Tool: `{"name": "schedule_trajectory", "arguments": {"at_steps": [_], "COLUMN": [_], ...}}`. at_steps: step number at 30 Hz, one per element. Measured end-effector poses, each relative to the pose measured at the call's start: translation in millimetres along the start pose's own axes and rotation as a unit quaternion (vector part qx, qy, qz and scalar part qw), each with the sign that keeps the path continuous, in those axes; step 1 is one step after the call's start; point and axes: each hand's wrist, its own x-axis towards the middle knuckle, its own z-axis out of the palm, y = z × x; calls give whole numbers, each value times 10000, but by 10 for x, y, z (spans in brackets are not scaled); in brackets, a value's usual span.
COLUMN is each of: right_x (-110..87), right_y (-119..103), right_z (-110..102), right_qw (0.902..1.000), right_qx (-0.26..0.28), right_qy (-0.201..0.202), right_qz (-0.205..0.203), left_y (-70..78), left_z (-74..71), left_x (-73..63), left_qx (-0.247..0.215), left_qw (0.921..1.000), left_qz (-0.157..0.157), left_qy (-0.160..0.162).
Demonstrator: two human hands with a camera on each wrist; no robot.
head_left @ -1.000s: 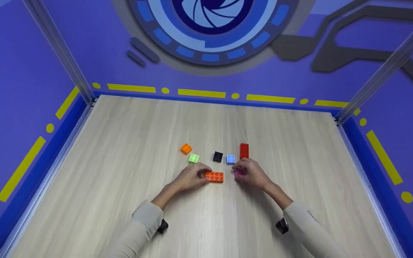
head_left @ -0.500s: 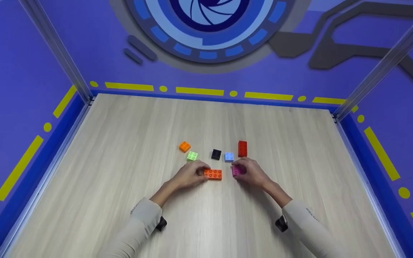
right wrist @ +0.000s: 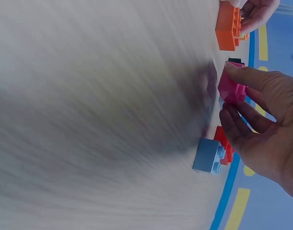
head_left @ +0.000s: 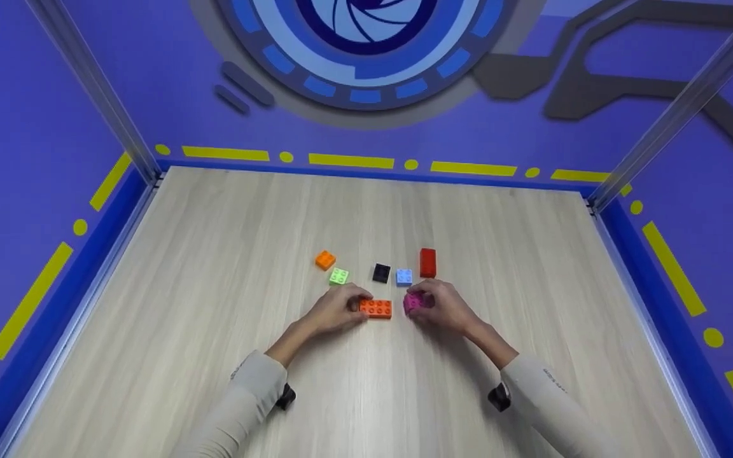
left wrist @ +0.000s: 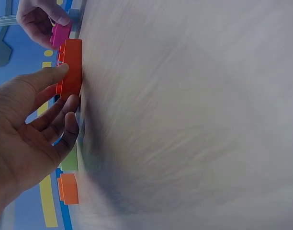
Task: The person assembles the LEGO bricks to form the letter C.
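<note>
In the head view my left hand pinches the left end of a long orange-red toy brick, which sits on the table studs up. My right hand holds a pink brick between thumb and fingers, a short gap to the right of the orange-red one. From the right wrist view, the pink brick appears slightly tilted, just off or at the table; I cannot tell which. Beyond the hands lie a black brick and a light blue brick.
A red brick lies behind the right hand. Beyond the left hand are a lime green brick and an orange brick. Blue panels wall in the wooden table at the back and sides.
My right hand has brought the pink brick a little left, closer to the orange-red brick, and more of it shows. My left hand keeps its pinch; the head view shifts slightly.
</note>
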Motion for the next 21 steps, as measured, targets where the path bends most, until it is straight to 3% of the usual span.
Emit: {"name": "schedule_trajectory", "arguments": {"at_steps": [7,12,21], "right_x": [-27,-44,-74], "right_y": [-44,-59,-91], "right_z": [25,51,170], "right_qw": [9985,9971,9964], "right_qx": [427,665,651], "right_qy": [124,205,122], "right_qz": [-303,-306,-537], "left_y": [36,58,62], "left_z": [22,54,56], "left_x": [12,35,16], "left_qx": [29,-18,-78], "left_qw": [10000,10000,9999], "left_qz": [-38,-47,-130], "left_qy": [-43,-50,-56]}}
